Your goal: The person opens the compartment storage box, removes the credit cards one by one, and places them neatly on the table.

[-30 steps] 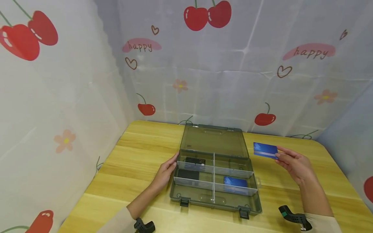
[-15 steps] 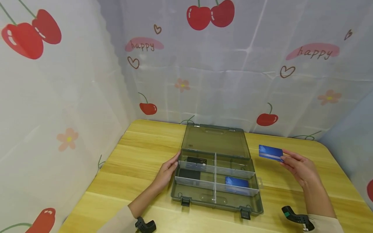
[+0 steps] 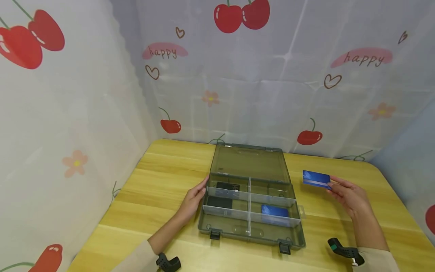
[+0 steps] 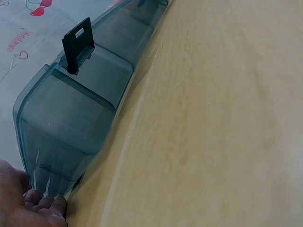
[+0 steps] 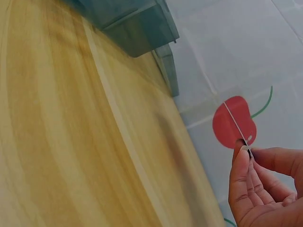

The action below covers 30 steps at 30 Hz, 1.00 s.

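A dark translucent organizer box lies on the table with its lid folded back. My left hand rests against its left wall; in the left wrist view the fingers touch the box's end. To the right of the lid, my right hand pinches a blue plastic card by its right edge, above the table. The right wrist view shows that card edge-on between thumb and fingertips. Another blue card is in the middle right compartment. A black VIP card is in the back left compartment, a plain black card in the middle left.
White dividers split the box into several compartments. Two dark latches stick out at its front. Wood-grain table surrounds the box, and a cherry-print curtain hangs behind it and at the sides.
My right hand has shifted slightly right with the blue card, then held nearly still. The left hand and the box have kept their places; the head view has swayed a little.
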Each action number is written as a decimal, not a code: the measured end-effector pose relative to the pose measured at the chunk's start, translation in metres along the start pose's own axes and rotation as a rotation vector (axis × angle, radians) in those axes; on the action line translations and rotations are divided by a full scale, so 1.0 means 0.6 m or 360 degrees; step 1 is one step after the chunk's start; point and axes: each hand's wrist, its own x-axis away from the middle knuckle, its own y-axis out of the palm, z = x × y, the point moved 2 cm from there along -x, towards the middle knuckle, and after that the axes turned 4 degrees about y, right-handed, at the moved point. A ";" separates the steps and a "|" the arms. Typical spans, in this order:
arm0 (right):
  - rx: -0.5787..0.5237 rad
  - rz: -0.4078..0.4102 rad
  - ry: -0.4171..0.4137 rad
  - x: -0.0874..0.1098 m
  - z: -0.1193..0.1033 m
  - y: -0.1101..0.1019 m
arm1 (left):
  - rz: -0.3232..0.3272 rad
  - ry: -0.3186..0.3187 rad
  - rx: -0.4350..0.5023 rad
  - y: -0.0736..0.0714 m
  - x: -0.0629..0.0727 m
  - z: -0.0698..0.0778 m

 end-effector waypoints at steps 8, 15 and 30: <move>0.0084 0.0106 0.0083 -0.005 0.009 -0.012 | -0.0008 0.0024 -0.0012 -0.003 -0.004 -0.002; 0.0102 0.0114 0.0114 -0.009 0.019 -0.025 | -0.0010 -0.0002 0.0005 -0.001 -0.003 -0.003; 0.0075 0.0142 0.0089 -0.014 0.034 -0.032 | 0.0002 -0.0019 0.0012 -0.001 0.000 0.000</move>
